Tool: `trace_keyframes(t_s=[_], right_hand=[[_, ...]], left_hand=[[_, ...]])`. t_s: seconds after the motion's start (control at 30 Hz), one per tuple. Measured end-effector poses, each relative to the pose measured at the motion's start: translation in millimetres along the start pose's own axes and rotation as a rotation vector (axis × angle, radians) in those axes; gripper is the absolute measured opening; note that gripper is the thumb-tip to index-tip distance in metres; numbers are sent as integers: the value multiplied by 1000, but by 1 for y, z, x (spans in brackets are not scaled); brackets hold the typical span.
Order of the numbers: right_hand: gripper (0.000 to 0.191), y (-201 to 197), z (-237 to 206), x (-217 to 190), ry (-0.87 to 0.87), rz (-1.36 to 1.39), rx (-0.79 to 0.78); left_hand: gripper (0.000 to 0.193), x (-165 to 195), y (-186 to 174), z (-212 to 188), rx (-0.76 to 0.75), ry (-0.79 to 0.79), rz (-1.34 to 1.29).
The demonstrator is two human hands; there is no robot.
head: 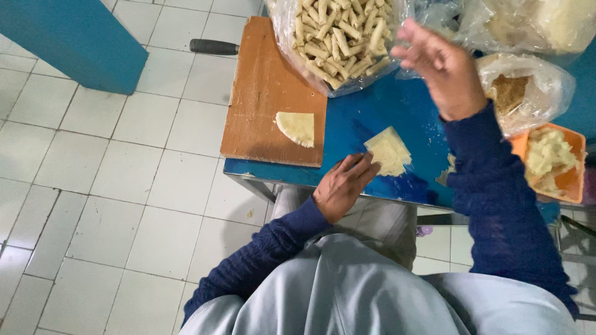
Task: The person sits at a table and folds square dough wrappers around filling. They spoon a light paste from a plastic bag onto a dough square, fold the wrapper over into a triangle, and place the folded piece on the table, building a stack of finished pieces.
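Note:
My left hand (344, 185) rests at the front edge of the blue table (354, 121), fingertips touching the near corner of a pale folded dough sheet (389, 151). My right hand (442, 67) is raised above the table beside a clear plastic bag of finished rolls (338, 37), fingers loosely spread and empty. A quarter-round dough piece (297, 127) lies on the wooden board (261, 87) to the left.
An orange tray of pale filling (549, 160) sits at the right edge. A plastic bag with brown crumbs (521, 92) and another bag (540, 22) lie behind it. A knife's black handle (214, 46) sticks out past the board. A white tiled floor lies to the left.

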State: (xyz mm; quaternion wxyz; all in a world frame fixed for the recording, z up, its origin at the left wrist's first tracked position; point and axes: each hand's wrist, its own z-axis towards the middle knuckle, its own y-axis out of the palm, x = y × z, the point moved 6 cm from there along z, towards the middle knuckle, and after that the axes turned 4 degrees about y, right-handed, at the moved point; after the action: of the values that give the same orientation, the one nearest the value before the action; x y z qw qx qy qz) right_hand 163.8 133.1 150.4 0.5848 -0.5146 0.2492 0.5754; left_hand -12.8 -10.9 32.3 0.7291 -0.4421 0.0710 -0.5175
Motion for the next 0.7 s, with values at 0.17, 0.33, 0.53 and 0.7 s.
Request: trace_keyframes(t_s=[0.17,0.33,0.53,0.7], right_hand=[[17,-97,-54,-15,85,-719,216],[9,-119,-127,42,294,-1254,300],[18,-116,-136,98,311,-1242,404],[6,-123,-135,102,244,-1267,423]], left_hand=[[49,1,-3,1,-1,-2,-16],[40,3,-11,8,41,-34,-80],[22,16,14,39,97,-153,-54],[21,17,82,109,125,-256,-109]])
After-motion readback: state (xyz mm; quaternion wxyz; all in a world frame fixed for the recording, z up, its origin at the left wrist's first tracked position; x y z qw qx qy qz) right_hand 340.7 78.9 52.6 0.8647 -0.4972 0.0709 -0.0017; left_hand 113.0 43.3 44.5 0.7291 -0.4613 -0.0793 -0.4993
